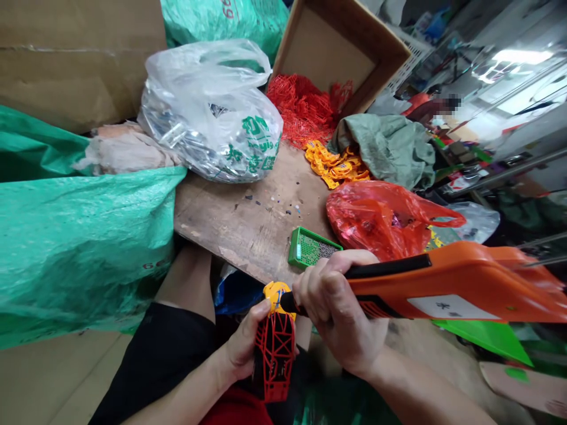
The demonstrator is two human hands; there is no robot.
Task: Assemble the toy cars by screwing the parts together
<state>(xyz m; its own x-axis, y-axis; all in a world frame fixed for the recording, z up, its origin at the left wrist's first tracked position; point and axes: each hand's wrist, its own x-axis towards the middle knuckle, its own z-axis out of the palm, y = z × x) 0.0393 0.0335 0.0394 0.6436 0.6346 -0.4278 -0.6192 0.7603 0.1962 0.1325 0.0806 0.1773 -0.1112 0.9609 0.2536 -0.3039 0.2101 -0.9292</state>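
My left hand point(243, 342) is closed around a toy assembly with a red lattice frame point(280, 348) and a yellow plastic piece point(271, 290) at its top end. Wrapped in my right hand point(343, 319) is an orange power screwdriver point(465, 280), lying nearly level. Its black nose meets the yellow piece; the bit's end cannot be seen. Just beyond my hands, on the table's edge, stands a small green tray point(293, 248) of tiny metal screws.
The wooden table point(234, 221) carries a clear bag point(199, 130) of shiny parts, a red bag point(372, 212), yellow pieces point(336, 165) and a heap of red lattice parts point(301, 112) by a tilted box point(332, 41). A green sack point(88, 254) stands left. Another person point(432, 109) is far right.
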